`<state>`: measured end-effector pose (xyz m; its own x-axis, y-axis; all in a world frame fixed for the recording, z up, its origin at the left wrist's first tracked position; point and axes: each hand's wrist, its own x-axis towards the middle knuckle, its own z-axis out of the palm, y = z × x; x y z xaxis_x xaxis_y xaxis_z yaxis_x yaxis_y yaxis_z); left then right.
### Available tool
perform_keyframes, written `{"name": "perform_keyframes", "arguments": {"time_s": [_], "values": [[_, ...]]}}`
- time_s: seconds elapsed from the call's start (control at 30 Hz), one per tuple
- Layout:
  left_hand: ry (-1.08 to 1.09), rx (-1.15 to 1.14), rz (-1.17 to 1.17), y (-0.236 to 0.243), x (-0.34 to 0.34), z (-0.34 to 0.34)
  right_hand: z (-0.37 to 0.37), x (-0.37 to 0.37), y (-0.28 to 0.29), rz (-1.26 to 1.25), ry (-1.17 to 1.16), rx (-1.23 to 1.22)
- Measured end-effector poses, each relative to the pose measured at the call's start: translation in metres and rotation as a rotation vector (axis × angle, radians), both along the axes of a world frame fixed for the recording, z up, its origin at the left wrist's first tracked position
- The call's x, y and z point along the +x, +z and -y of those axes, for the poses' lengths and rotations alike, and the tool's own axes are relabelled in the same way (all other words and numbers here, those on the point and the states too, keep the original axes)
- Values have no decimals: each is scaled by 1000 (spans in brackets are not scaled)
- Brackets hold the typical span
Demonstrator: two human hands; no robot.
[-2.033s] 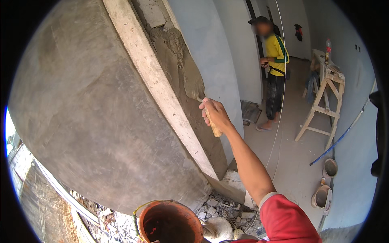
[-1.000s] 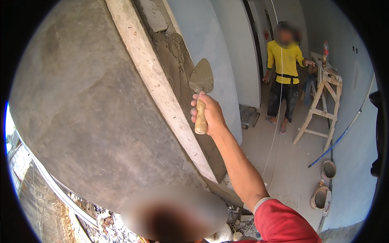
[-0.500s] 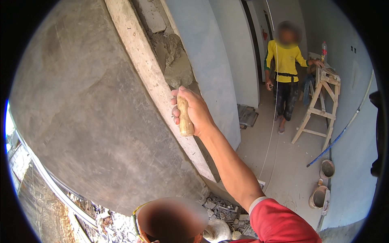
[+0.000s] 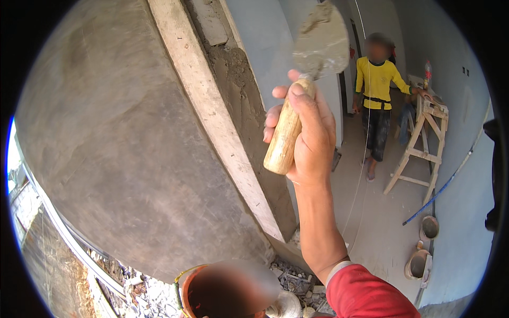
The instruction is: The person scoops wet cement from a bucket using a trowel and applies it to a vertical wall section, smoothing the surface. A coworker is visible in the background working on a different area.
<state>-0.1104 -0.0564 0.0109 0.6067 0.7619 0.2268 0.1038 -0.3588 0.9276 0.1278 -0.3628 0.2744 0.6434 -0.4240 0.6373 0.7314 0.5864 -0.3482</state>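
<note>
My right hand [image 4: 313, 127] is closed round the wooden handle of a trowel [image 4: 321, 42]. The trowel's blade points up, with wet grey mortar smeared over it, and stands apart from the wall. To its left, a strip of rough mortar [image 4: 233, 79] fills the gap beside a pale wooden board [image 4: 212, 111]. At the bottom an orange bucket [image 4: 192, 291] shows its rim and a dark, partly blurred inside. My left hand is out of the picture.
Grey plastered wall [image 4: 122, 132] fills the left. A person in a yellow shirt [image 4: 379, 79] stands in the corridor, one hand on a wooden trestle [image 4: 419, 143]. Two small buckets [image 4: 416, 264] and a blue-ended hose [image 4: 437, 185] line the right wall. Rubble [image 4: 289, 278] lies below.
My right hand has drawn the trowel away from the mortar strip, up and to the right. The blade, earlier against the mortar in the gap, now stands in the air.
</note>
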Motion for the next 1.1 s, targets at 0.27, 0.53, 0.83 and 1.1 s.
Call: {"name": "perform_keyframes", "arguments": {"time_s": [0.27, 0.53, 0.83, 1.1], "values": [[10, -30, -2, 3, -3, 2, -21, 91, 25, 125, -991, 74], [18, 7, 4, 4, -2, 5, -45, 87, -55, -123, -328, -796], [-17, -105, 34, 0, 7, -6, -19, -51, -224, -166, 497, -1586], [-163, -211, 138, -22, 26, -34, -54, -88, -311, -55, 632, -1782]]}}
